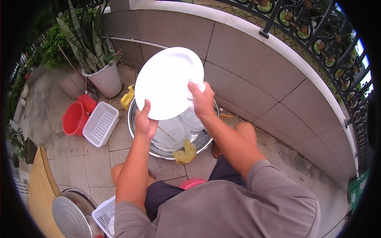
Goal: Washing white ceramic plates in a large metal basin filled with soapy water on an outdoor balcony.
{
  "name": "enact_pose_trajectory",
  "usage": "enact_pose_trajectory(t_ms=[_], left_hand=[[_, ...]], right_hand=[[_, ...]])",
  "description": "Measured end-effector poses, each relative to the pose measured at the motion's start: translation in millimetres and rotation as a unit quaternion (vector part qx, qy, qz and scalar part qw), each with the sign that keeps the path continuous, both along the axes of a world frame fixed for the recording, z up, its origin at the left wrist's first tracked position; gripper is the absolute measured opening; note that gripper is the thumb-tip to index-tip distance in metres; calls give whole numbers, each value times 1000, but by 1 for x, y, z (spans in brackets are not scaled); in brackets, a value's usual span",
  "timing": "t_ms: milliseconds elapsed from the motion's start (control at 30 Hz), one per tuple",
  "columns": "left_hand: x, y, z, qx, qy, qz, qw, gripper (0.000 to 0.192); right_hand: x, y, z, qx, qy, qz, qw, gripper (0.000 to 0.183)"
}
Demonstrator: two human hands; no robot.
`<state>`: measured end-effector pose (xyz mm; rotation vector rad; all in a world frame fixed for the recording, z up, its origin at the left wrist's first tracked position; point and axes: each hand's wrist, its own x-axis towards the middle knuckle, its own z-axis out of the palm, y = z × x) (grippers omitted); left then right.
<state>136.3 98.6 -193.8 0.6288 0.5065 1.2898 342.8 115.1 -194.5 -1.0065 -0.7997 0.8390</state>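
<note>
A round white plate (pixel 165 80) is held up at a tilt over a wide metal basin (pixel 162 156). My left hand (pixel 145 123) grips its lower left rim, thumb on the upper face. At the right rim, my right hand (pixel 204 99) presses a white cloth or wipe (pixel 201 87) against the plate. Below, the basin holds several pale plates (pixel 166 135) in what looks like water, with a thin stick (pixel 167 133) lying across them. A yellow cloth (pixel 186 153) hangs over the basin's near rim. The raised plate hides the basin's far side.
Left of the basin stand a yellow pump bottle (pixel 127 96), a white plastic basket (pixel 101 125), a red bucket (pixel 74 119) and a potted snake plant (pixel 104 78). A tiled wall (pixel 247 56) curves along the right. A metal pot (pixel 73 217) and another white basket (pixel 104 215) are lower left.
</note>
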Motion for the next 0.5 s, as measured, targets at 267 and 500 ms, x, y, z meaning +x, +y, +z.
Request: enact_pose_trajectory(t_ms=[267,500], left_hand=[[19,-6,-9,-70,9,139,988,63],[-1,9,-6,-7,46,112,993,62]], right_hand=[[-70,-45,-11,-37,32,25,998,38],[62,32,4,-39,-157,41,986,38]])
